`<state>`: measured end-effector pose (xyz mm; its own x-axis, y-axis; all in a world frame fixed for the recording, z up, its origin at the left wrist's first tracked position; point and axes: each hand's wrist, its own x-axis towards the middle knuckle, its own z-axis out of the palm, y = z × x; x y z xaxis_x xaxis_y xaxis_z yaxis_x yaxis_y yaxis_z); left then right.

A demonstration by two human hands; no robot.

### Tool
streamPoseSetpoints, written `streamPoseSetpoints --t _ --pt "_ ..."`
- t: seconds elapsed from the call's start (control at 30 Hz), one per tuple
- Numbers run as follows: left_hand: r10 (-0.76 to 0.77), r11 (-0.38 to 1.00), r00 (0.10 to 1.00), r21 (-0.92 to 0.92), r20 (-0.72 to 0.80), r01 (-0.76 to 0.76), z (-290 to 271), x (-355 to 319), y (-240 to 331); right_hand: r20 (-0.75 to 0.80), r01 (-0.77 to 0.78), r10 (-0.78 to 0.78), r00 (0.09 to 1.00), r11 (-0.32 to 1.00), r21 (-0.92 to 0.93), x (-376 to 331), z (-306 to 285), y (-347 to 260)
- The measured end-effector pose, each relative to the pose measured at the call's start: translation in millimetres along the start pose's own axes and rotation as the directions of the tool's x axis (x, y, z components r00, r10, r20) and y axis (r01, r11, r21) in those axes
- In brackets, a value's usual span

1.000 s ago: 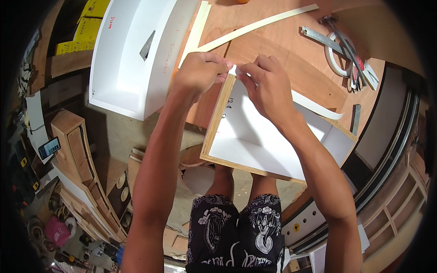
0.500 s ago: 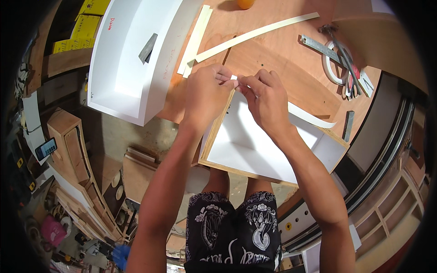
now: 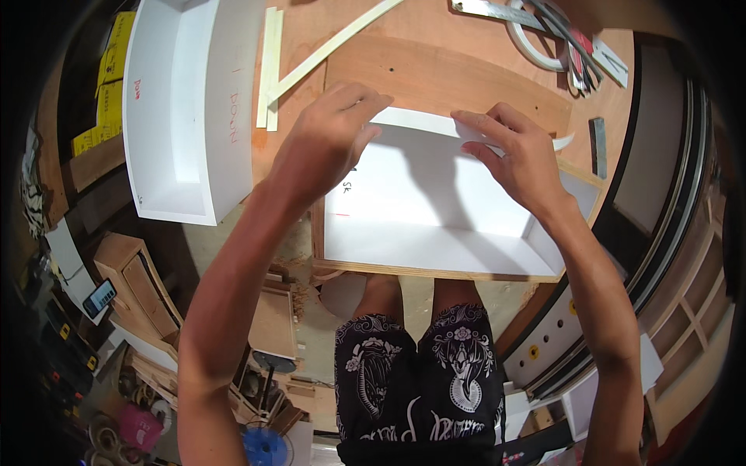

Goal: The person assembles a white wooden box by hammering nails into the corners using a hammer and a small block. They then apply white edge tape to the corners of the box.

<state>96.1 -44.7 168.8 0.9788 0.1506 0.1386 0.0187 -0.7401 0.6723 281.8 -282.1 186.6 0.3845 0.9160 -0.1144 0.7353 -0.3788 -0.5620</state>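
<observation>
A white edging strip [image 3: 423,119] runs along the far rim of an open white box [image 3: 373,159] with bare plywood edges. At the strip's left end, my left hand [image 3: 330,136] has its fingers on the far side and its thumb on the near side, with the strip between them. My right hand [image 3: 521,151] straddles the strip further right, index finger over it and thumb inside the box. Past that hand, the strip's loose end curls up off the rim. Small dark marks show on the box's inner left part.
A second white box [image 3: 229,116] stands at left beside pale wooden strips [image 3: 268,70]. On the plywood tabletop [image 3: 435,66] lie a tape roll [image 3: 536,46], a metal ruler [image 3: 497,9], other tools and a dark grey bar [image 3: 597,147]. A phone [image 3: 99,298] rests at lower left.
My hands have drawn apart from the box's far left corner; the right slid rightward along the strip, which now lies along the rim. My view shifted, and the box appears turned squarer to me.
</observation>
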Motion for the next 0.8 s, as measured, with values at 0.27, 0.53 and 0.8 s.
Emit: streamPoseSetpoints --t 0.27,0.53,0.8 --pt "-0.022 0.999 0.998 0.031 0.055 0.021 13.2 7.3 -3.0 -0.224 0.040 -0.052 0.973 0.998 -0.056 -11.1 18.6 1.1" --pt "0.041 0.991 0.996 0.121 0.077 -0.051 30.1 14.0 10.7 -0.287 0.017 -0.029 0.958 0.999 -0.044 -10.0 33.9 4.4" --pt "0.105 0.977 0.994 0.186 -0.007 -0.101 45.7 4.2 7.8 -0.270 0.017 -0.024 0.963 0.999 -0.028 -7.9 36.6 4.0"
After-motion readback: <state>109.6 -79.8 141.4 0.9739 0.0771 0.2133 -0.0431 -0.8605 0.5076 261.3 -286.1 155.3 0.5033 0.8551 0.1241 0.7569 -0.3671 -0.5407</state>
